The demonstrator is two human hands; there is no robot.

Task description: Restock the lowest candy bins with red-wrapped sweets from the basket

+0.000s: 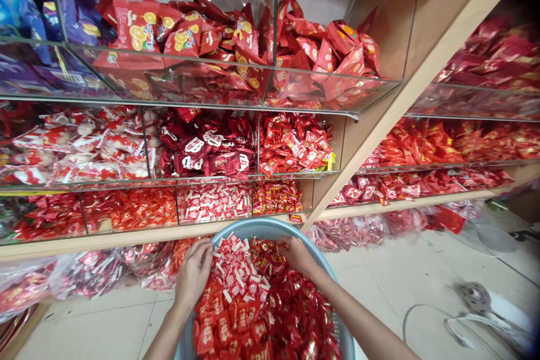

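A blue-grey plastic basket (340, 292) full of wrapped candies is in front of me at the foot of the shelves. My left hand (196, 270) is bent over its left rim, fingers together, beside the white-and-red wrapped candies (236, 270). Inside the far right part of the basket, my right hand (297, 256) has its fingers curled in at the small red-and-gold wrapped candies (268, 256); whatever lies between those fingertips is hidden. Nearer to me are orange-red candy packets (228, 320) on the left and dark red shiny candies (295, 315) on the right.
Clear-fronted shelf bins hold red orange-print packets (139, 28), maroon packets (206, 146) and white-and-red candies (215, 202). A wooden upright (358, 129) divides the shelving. Plastic bags of candy (93, 270) lie beneath. A white cable (426, 306) and a fan-like appliance (476, 298) are on the tiled floor.
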